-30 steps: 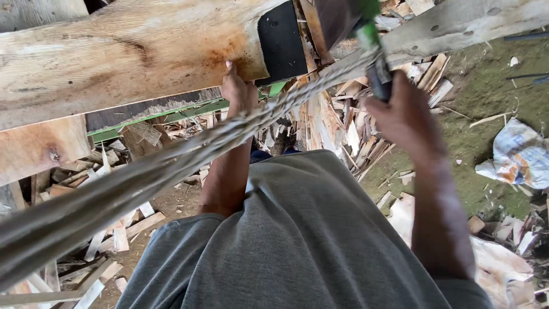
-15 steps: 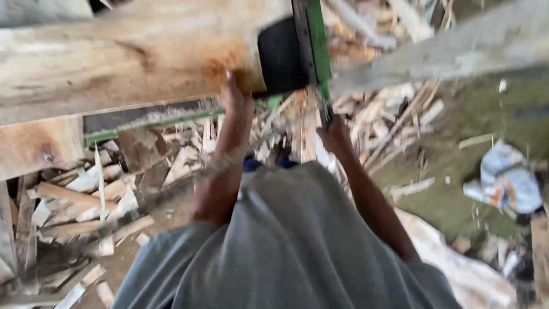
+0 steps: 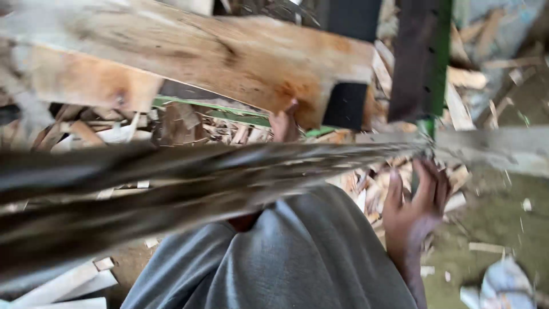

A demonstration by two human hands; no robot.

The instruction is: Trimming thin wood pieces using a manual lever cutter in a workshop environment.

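Observation:
A thick pale log (image 3: 229,57) with orange patches lies across the top of the view. My left hand (image 3: 284,122) reaches up to its lower edge, beside a dark square notch (image 3: 345,106), and grips it there. A long grey weathered plank (image 3: 189,183) crosses in front of my forearm, badly blurred. My right hand (image 3: 414,209) is below that plank at the right, with its fingers curled round the handle of a broad dark blade with a green edge (image 3: 420,57), which stands upright. My grey clothing (image 3: 286,257) fills the bottom middle.
Wood chips and split offcuts (image 3: 229,133) litter the ground under the log. A green strip (image 3: 217,111) lies below the log. Pale offcut boards (image 3: 68,283) sit at the bottom left. Mossy ground (image 3: 503,217) and a crumpled white and blue bag (image 3: 500,286) are at the right.
The view has swung and blurred. The dark blade now stands further right, and my right hand is lower and further right. My left hand stays at the log's edge.

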